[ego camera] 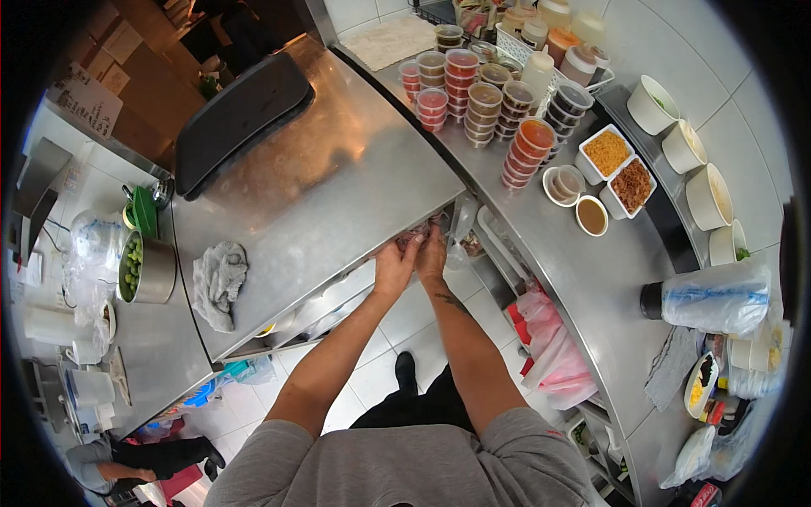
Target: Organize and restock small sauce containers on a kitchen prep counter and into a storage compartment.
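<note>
Both my hands are close together at the front edge of the steel counter [317,196]. My left hand [394,265] has its thumb against a clear plastic bag [413,236] with reddish contents. On the same bag, beside it, is my right hand [432,253]. The counter's edge partly covers the bag and my fingertips, so what is inside cannot be made out. More clear plastic [462,218] hangs just right of my right hand. Under the counter, shelves [336,304] hold white containers.
Stacked lidded sauce cups [485,104], squeeze bottles [538,73] and white food tubs [606,152] crowd the right counter. A grey cloth [220,285] and a black tray-like object [244,120] rest on the steel counter. A pot of limes [149,269] stands left. A co-worker [127,466] is lower left.
</note>
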`<action>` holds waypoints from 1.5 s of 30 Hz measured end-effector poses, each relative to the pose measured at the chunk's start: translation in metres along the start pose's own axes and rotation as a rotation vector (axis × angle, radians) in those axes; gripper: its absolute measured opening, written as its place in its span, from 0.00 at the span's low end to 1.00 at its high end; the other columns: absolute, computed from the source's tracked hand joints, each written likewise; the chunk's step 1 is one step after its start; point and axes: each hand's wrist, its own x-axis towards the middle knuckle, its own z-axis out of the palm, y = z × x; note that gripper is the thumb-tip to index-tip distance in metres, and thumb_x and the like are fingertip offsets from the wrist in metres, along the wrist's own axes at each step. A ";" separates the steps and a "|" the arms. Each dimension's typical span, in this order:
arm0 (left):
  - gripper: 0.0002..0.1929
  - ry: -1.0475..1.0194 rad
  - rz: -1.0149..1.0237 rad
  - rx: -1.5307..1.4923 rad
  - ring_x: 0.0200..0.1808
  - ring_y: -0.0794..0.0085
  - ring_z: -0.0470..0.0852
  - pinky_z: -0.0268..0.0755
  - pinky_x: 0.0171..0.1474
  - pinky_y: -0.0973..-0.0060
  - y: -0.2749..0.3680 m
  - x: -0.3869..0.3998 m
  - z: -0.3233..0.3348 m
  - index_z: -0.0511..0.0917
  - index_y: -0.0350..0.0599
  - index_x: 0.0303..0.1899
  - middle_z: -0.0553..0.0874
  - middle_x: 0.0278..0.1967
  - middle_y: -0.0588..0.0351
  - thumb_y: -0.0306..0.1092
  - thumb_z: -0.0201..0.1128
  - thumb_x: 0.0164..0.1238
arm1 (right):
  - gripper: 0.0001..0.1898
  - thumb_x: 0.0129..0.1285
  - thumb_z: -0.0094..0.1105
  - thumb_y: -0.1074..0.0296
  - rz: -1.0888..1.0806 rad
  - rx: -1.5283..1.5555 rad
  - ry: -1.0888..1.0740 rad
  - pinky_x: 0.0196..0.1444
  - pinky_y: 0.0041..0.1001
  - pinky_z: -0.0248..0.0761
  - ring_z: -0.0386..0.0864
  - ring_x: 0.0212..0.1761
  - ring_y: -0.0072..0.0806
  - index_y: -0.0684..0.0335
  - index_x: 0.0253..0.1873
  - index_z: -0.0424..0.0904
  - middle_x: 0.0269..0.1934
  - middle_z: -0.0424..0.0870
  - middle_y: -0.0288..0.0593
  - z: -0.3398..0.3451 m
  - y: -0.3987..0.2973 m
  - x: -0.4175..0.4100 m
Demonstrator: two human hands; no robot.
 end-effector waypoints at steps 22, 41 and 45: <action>0.24 0.133 0.099 0.141 0.28 0.55 0.83 0.74 0.35 0.64 -0.021 0.016 0.042 0.74 0.29 0.41 0.83 0.30 0.42 0.42 0.70 0.53 | 0.28 0.48 0.66 0.69 -0.115 -0.102 -0.196 0.54 0.42 0.64 0.69 0.51 0.55 0.70 0.52 0.64 0.47 0.72 0.59 -0.034 0.019 0.015; 0.24 -0.038 0.035 -0.001 0.44 0.58 0.83 0.72 0.49 0.68 -0.014 0.018 0.032 0.74 0.33 0.47 0.83 0.42 0.43 0.35 0.70 0.49 | 0.42 0.43 0.69 0.75 -0.048 -0.143 -0.144 0.54 0.42 0.67 0.69 0.52 0.51 0.53 0.65 0.58 0.48 0.71 0.53 -0.057 0.001 -0.015; 0.22 -0.121 -0.005 -0.032 0.43 0.61 0.83 0.72 0.49 0.69 -0.031 0.021 0.032 0.76 0.34 0.45 0.85 0.40 0.46 0.35 0.70 0.49 | 0.42 0.44 0.68 0.75 0.026 -0.143 -0.164 0.55 0.42 0.67 0.70 0.53 0.52 0.50 0.65 0.57 0.49 0.72 0.52 -0.056 0.001 -0.020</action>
